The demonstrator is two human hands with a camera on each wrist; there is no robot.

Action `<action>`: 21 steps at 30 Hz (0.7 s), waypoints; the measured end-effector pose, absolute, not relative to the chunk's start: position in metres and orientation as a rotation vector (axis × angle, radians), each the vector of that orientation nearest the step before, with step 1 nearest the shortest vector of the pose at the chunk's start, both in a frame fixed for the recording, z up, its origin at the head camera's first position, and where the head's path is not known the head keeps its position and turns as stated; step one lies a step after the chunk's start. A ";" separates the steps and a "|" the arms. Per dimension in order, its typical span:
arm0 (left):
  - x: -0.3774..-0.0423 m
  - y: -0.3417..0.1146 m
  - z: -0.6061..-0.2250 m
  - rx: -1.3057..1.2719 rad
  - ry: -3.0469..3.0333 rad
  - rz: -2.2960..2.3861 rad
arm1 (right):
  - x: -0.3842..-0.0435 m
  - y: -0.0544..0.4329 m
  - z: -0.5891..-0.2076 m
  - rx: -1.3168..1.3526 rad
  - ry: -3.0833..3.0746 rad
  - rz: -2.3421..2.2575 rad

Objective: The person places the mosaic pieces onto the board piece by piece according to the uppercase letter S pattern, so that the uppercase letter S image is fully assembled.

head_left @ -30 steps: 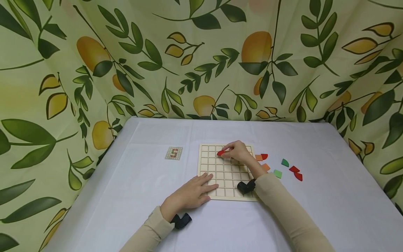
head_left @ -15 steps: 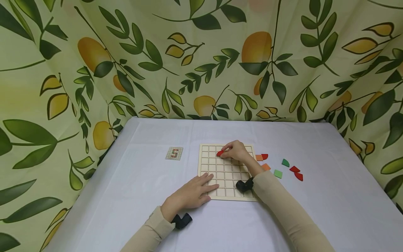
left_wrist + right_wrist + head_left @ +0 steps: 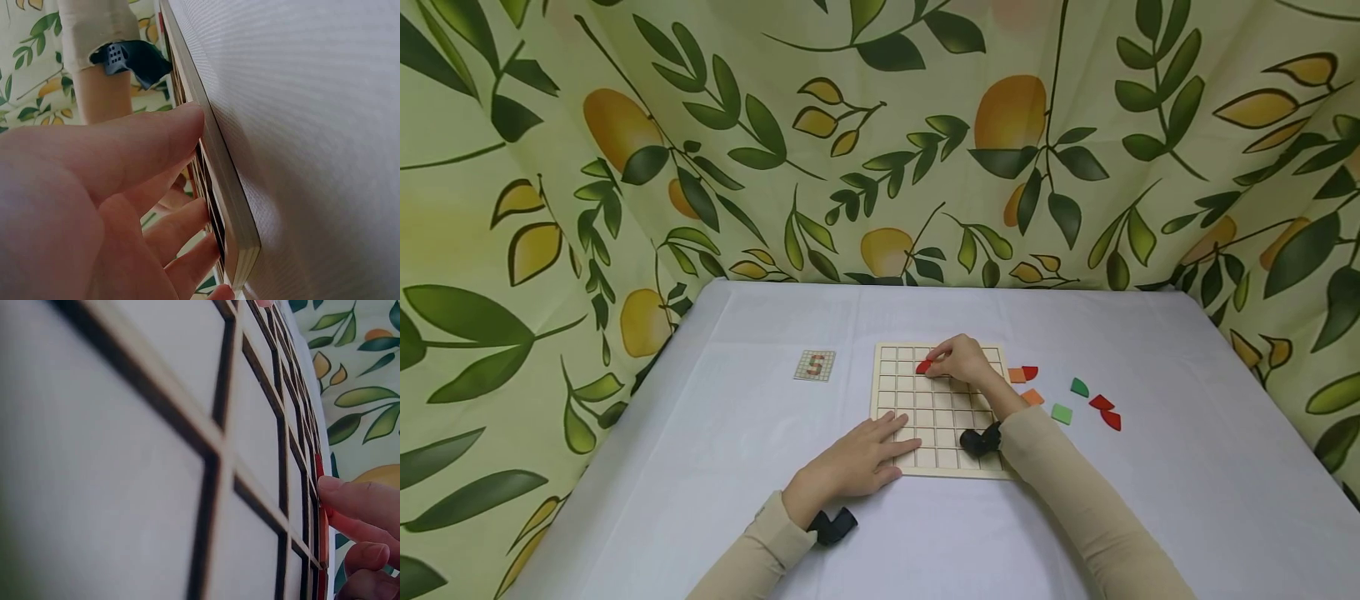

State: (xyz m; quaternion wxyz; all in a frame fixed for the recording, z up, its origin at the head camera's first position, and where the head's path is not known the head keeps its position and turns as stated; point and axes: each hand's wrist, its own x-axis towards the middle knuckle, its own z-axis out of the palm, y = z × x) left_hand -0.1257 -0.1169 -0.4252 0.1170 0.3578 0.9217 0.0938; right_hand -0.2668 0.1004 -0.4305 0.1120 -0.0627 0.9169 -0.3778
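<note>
A pale wooden grid board (image 3: 925,475) lies on the table. My left hand (image 3: 857,457) rests on its near left corner with fingers spread; the left wrist view shows the thumb (image 3: 169,134) along the board's edge. At the far part of the grid, my right hand (image 3: 962,360) pinches a red quarter-circle tile (image 3: 922,367) at a cell. In the right wrist view a fingertip meets this red tile (image 3: 319,465), and an orange tile (image 3: 324,537) shows beside it in the grid. The palm hides some cells in the head view.
A small pattern card (image 3: 815,365) with an S on a grid lies left of the board. To the right are loose tiles: orange (image 3: 1032,397), light green (image 3: 1062,413), dark green (image 3: 1079,387) and red (image 3: 1111,421). A leaf-patterned curtain (image 3: 880,150) hangs behind the table.
My right wrist and forearm have shifted slightly left, while the fingers stay at the red tile. The left hand has not moved.
</note>
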 end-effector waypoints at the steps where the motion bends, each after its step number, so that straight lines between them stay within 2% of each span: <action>1: -0.126 -0.117 -0.425 1.046 2.698 0.275 | -0.267 0.100 -0.430 -0.189 2.695 -1.102; 21: -0.125 -0.117 -0.423 1.051 2.703 0.287 | -0.263 0.101 -0.428 -0.149 2.694 -1.073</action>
